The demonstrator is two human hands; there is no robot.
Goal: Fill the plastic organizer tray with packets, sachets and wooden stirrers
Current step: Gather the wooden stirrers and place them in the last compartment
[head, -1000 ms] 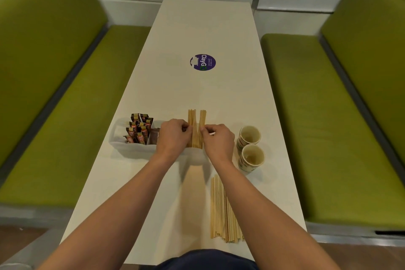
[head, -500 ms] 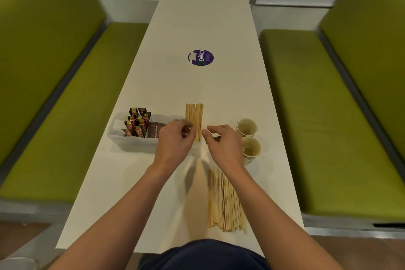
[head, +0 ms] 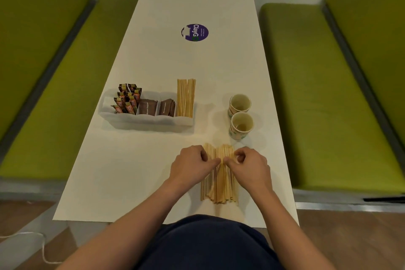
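Near the front edge of the white table (head: 153,61), a pile of wooden stirrers (head: 219,188) lies flat, the sticks running toward and away from the person. Both hands sit on the far half of it. The left hand (head: 191,165) has its fingers curled under, with thumb and forefinger pinching at sticks in the middle of the pile. The right hand (head: 249,165) mirrors it, fingers curled and thumb and forefinger closed on sticks just beside the left thumb. The 2 thumb tips almost touch.

Farther back and to the left stands the plastic tray (head: 144,120), a long translucent box with 4 compartments in a row. The leftmost compartment holds upright sachets (head: 127,98) in brown and orange. The 2 middle ones each hold brown packets (head: 148,106) standing on edge. The rightmost holds a bundle of stirrers (head: 185,98) leaning away from the person and sticking out past the far rim.

Right of the tray, well apart from it, 2 paper cups (head: 240,114) stand upright, one behind the other and touching. A purple sticker (head: 195,32) marks the middle of the table. Green benches (head: 328,94) run along both sides, a white cord (head: 32,234) lies on the floor at lower left, and a dark blue garment (head: 210,245) fills the bottom of the view.
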